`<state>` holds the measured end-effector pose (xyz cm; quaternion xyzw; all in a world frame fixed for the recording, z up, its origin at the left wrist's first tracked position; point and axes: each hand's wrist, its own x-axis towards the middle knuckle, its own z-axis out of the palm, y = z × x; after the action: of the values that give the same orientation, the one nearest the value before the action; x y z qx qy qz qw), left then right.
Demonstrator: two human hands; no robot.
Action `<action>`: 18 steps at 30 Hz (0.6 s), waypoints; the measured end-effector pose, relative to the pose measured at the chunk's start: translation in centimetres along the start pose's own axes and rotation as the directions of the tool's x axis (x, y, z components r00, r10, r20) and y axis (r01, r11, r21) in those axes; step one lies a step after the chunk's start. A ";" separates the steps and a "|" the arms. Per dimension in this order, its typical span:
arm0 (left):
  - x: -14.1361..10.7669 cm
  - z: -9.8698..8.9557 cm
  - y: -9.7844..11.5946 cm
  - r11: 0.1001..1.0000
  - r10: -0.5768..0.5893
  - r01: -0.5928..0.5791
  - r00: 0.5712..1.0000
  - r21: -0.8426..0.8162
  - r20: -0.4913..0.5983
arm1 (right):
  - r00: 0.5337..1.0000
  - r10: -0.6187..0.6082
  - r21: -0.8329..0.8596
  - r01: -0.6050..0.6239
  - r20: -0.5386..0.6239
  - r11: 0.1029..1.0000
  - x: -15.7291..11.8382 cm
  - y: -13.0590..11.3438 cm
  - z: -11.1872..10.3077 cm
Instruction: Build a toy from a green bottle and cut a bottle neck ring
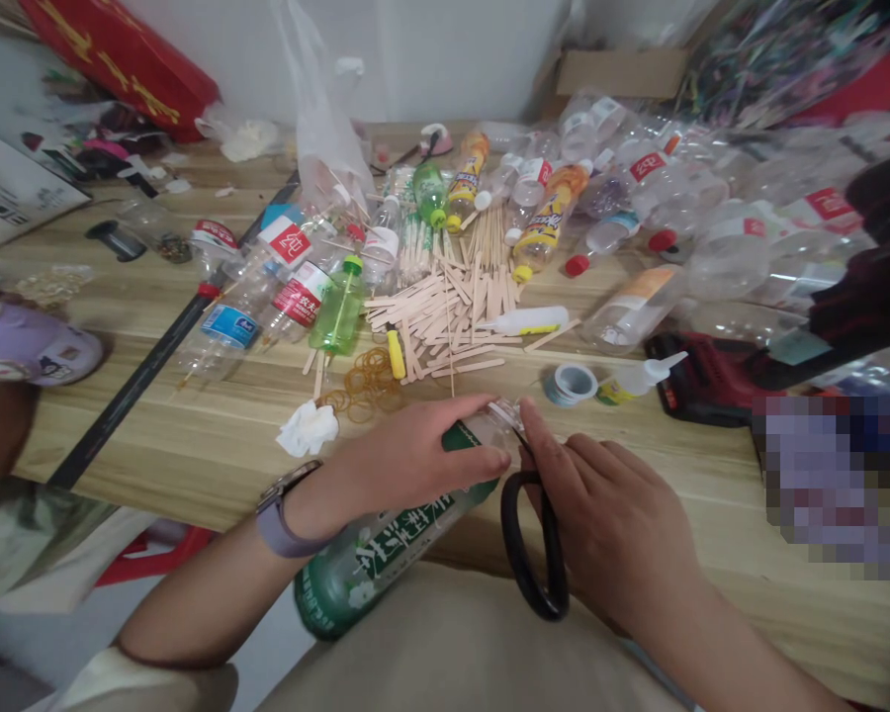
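Pale wall [445, 69] seen across top centre; wood-grained table [215, 435] spread across frame; grey floor [267, 658] glimpsed lower left.

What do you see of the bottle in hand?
The bottle looks like clear plastic, with a green label bearing white characters. It slants at the table's near edge, base toward the lap. The left hand grips its upper part; the right hand holds black-handled scissors at its neck. Any cap is unclear.

Tbl [215, 445] smooth wood w/ matt finish; green-label btl [386, 559] clear glossy plastic.
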<state>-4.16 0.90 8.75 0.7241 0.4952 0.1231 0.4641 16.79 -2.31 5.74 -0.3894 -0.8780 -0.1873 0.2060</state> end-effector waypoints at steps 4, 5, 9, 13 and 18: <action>0.0 0.1 0.0 1.000 -0.009 0.009 1.000 0.012 0.000 | 1.000 -0.010 -0.015 0.010 -0.003 1.000 0.0 0.0 0.0; 0.0 0.1 0.1 1.000 -0.012 0.012 1.000 0.015 -0.003 | 1.000 -0.011 -0.015 0.010 -0.003 1.000 -0.1 0.0 0.0; 0.0 0.3 0.3 1.000 -0.013 0.013 1.000 0.014 -0.010 | 1.000 0.004 -0.025 -0.004 -0.021 1.000 -0.3 -0.2 0.2; 0.1 0.4 0.4 1.000 -0.013 0.013 1.000 0.005 -0.003 | 0.999 0.032 -0.044 -0.033 -0.023 0.998 -0.5 -0.6 0.5; 0.1 0.7 0.6 0.997 -0.052 0.053 0.998 0.049 -0.018 | 0.996 0.083 -0.058 -0.086 -0.041 0.995 -0.8 -1.1 1.1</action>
<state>-3.26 0.56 8.84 0.7212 0.5206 0.1045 0.4449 16.21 -2.93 4.27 -0.4285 -0.8507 -0.2117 0.2188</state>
